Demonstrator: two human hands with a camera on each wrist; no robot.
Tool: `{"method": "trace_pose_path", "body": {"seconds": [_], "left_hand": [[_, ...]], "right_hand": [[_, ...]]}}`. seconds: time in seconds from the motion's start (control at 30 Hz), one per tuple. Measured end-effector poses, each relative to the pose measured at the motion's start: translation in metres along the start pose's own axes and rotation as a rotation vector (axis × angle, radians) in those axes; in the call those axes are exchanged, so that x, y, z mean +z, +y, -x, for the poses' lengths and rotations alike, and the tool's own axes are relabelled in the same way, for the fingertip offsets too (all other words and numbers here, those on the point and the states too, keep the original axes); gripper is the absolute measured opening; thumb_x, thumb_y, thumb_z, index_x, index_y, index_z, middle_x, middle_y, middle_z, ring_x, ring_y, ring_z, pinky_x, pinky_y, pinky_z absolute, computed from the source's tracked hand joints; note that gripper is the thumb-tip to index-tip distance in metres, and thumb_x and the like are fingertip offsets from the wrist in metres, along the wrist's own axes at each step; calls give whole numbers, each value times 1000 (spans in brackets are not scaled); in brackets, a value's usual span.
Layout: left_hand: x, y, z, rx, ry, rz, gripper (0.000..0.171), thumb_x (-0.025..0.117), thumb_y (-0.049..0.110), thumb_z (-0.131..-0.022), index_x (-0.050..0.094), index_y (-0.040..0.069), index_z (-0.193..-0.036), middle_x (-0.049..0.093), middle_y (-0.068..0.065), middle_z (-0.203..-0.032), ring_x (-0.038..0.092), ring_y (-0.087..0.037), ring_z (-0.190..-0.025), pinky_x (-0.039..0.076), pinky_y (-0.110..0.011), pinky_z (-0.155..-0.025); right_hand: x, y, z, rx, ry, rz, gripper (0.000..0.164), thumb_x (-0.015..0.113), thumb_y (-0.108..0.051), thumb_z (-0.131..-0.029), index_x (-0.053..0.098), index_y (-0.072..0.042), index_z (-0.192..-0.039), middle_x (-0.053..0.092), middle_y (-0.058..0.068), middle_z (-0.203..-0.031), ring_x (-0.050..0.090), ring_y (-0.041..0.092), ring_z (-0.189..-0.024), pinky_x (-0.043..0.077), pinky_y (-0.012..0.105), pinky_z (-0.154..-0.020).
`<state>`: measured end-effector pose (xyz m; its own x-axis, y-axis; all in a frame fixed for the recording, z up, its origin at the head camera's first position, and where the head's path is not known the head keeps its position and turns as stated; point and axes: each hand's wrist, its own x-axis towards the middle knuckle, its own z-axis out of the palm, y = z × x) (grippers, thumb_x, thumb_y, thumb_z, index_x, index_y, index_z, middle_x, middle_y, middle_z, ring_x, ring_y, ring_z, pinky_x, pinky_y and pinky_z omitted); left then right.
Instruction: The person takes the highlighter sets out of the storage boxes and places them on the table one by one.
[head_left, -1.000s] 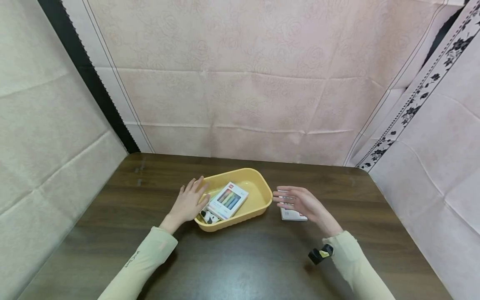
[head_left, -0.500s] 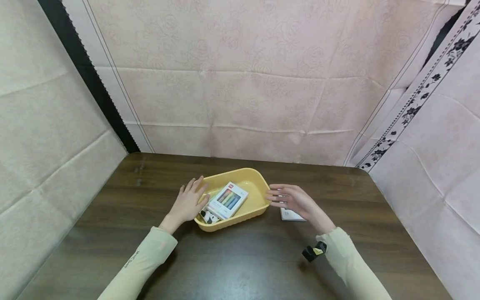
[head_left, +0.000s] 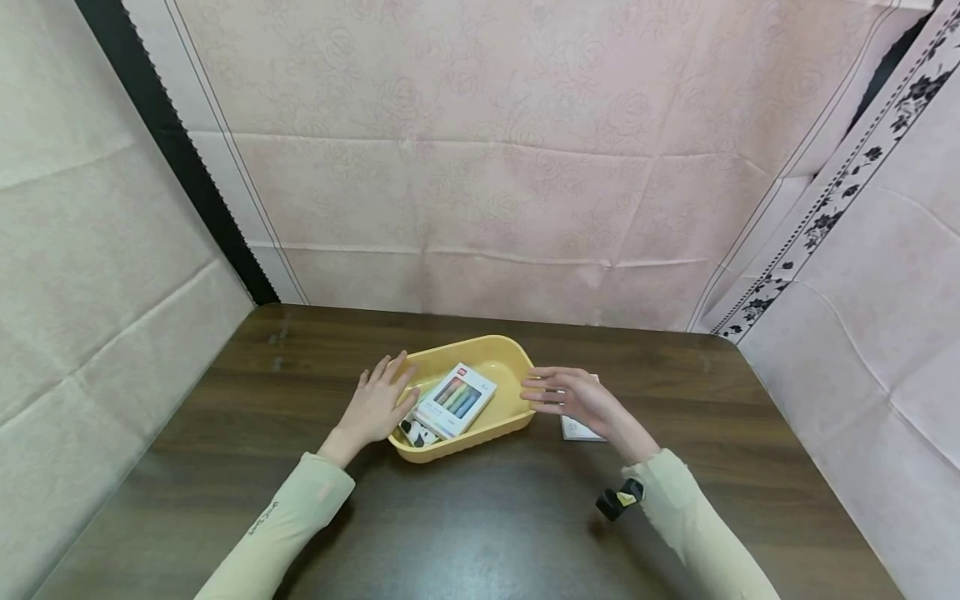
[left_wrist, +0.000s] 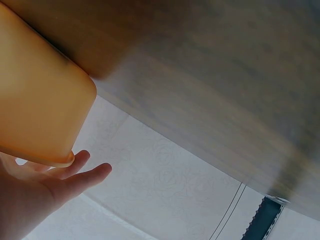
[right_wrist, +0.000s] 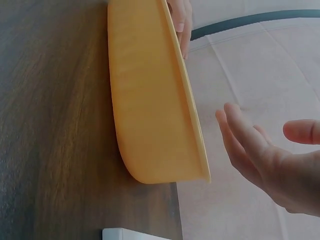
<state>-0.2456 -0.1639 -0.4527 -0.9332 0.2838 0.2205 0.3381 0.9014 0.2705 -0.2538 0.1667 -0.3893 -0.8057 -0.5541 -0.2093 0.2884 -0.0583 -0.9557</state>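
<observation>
A yellow plastic basket [head_left: 504,375] sits on the brown table, its long sides slanting up to the right. Inside, toward its left end, lies a white box [head_left: 459,402] with a window showing coloured sticks; a black-and-white item [head_left: 418,434] is partly hidden beneath it. My left hand [head_left: 382,404] rests at the basket's left rim with fingers spread, the thumb reaching over the inside. My right hand [head_left: 581,402] hovers by the right end, fingers straight and holding nothing; in the right wrist view a gap separates the fingers [right_wrist: 245,132] from the rim.
Behind my right hand, another white box [head_left: 579,431] lies on the table [head_left: 480,517], mostly covered by the hand. A black device [head_left: 619,500] is strapped at my right wrist. Pale patterned cloth [head_left: 480,183] hangs beyond the table's far edge and on both sides.
My right hand has moved left from over the second white box to the basket's right end. The left hand and the box in the basket have stayed in place.
</observation>
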Motion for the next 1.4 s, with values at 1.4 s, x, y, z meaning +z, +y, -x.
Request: {"method": "trace_pose_path", "body": {"seconds": [1.4], "left_hand": [[-1, 1, 0, 8, 2, -5, 49, 37, 37, -94, 40, 12, -135, 25, -13, -146, 24, -39, -132, 24, -65, -96]], "right_hand": [[13, 11, -28, 65, -10, -42, 46, 30, -11, -96, 21, 10, -136, 26, 33, -139, 39, 40, -123, 30, 50, -101]]}}
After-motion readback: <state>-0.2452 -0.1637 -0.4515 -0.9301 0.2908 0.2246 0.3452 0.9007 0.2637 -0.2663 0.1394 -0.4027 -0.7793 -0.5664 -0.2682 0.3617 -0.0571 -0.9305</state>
